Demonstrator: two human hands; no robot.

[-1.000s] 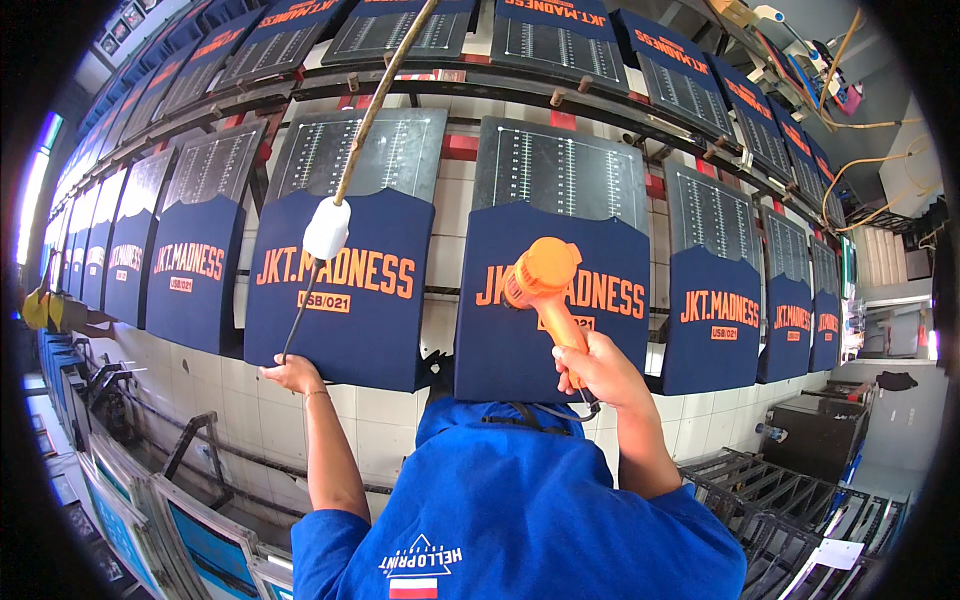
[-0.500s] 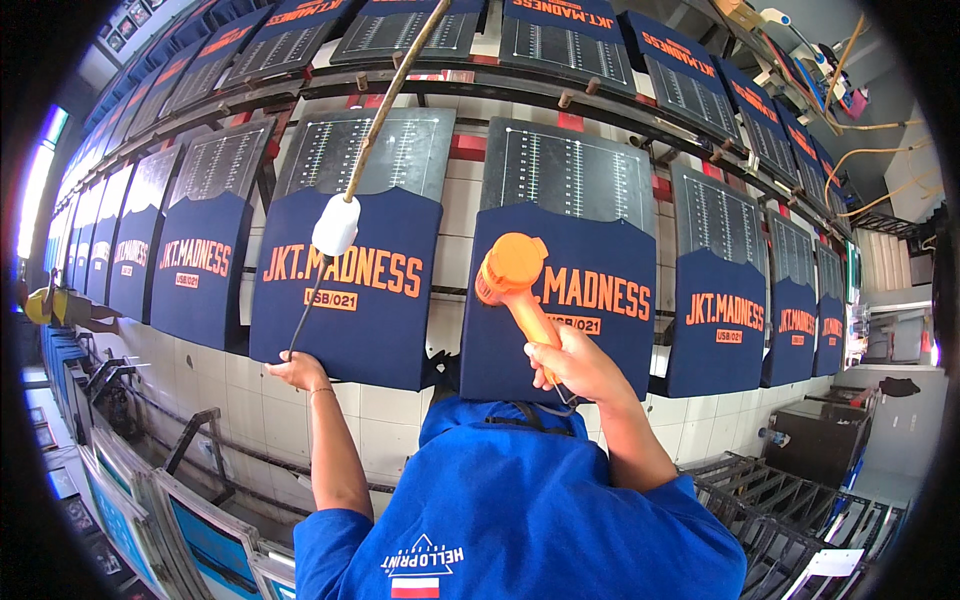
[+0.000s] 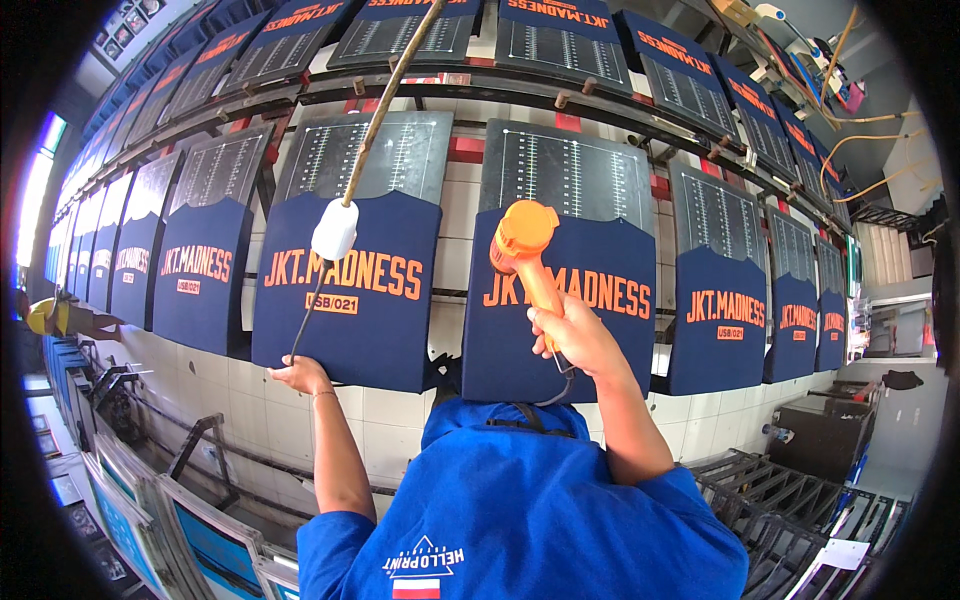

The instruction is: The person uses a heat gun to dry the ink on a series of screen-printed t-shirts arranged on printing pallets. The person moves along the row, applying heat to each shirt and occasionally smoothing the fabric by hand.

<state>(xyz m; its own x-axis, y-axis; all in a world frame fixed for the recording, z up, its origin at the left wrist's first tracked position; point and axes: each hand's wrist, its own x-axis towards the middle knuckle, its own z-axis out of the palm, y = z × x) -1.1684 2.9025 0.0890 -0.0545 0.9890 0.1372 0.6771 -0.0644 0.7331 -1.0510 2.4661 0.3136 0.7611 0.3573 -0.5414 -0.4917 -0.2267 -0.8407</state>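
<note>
My right hand (image 3: 580, 340) is wrapped round the handle of an orange hair dryer (image 3: 527, 230). The dryer is above a navy shirt (image 3: 560, 365) with orange lettering, stretched over a dark printing board (image 3: 560, 170). Part of that lettering is hidden behind the dryer. At the lower left corner of the neighbouring navy shirt (image 3: 400, 345), my left hand (image 3: 300, 374) has its fingers closed on a thin dark cord (image 3: 310, 318). The cord runs up to a white plug connector (image 3: 335, 230) hanging from a brown pole (image 3: 390, 90).
More shirt-covered boards (image 3: 718, 320) stretch left and right, with another row behind a dark metal rail (image 3: 480, 95). Framed screens (image 3: 205, 530) lean at lower left. Black metal racks (image 3: 790, 500) stand at lower right. Another person in yellow (image 3: 48, 317) is at far left.
The hair dryer has moved up and slightly right, with my right hand rising along with it. More of the lettering's left end shows now. My left hand has hardly moved.
</note>
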